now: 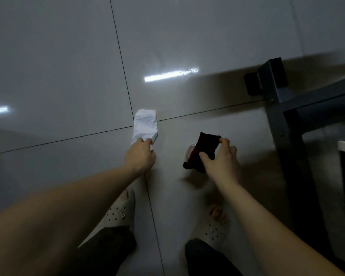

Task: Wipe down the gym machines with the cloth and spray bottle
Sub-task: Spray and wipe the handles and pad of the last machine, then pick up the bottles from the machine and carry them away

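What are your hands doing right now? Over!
Left hand holds white cloth. Right hand pinches dark cloth. Machine frame off to the right, untouched.

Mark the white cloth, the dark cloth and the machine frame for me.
white cloth (pixel 144 124): head view, centre of the crumpled sheet.
dark cloth (pixel 205 144): head view, middle of its upper fold.
machine frame (pixel 277 120): head view, on the grey upright bar.
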{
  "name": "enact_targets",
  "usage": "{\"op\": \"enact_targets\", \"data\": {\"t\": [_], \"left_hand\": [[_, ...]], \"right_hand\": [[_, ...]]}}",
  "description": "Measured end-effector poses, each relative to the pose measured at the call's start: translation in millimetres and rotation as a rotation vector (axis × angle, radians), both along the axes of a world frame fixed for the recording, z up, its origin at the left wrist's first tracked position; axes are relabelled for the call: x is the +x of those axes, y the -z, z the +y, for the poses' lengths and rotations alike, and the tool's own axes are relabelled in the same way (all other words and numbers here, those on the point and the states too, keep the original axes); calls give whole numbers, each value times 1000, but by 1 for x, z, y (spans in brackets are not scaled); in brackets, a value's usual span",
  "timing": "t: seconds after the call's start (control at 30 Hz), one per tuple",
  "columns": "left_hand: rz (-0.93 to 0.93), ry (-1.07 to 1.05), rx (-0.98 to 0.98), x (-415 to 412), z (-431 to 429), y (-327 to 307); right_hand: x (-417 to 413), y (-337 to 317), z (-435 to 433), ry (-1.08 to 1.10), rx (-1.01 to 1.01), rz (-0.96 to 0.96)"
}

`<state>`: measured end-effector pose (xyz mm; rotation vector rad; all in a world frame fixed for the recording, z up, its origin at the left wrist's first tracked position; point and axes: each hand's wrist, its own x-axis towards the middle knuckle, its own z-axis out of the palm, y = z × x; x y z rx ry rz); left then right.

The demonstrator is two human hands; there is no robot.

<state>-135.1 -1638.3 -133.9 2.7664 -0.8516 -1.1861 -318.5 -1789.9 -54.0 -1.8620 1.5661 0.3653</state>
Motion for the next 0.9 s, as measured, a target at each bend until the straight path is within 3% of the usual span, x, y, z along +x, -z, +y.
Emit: {"op": "enact_targets", "data": {"t": [0.07, 0.23, 0.33, 0.43, 0.57, 0.7, 0.9], "left_hand": [[-108, 57, 34, 17, -1, 23], [-71, 160, 167, 35, -6, 72], [-14, 199, 160, 24, -16, 60], [45, 135, 11, 10, -9, 21], [95, -12, -146, -1, 5, -69], [286, -160, -193, 15, 0, -189], [424, -223, -320, 48, -32, -406]], "right_hand": [[5, 6, 1, -9, -28, 44], [11, 33, 10, 19, -78, -30], [10, 33, 10, 26, -73, -31], [10, 15, 12, 43, -4, 0], [10, -47, 14, 99, 95, 62], [13, -145, 13, 118, 188, 46], [31, -335, 4, 212, 214, -188]]}}
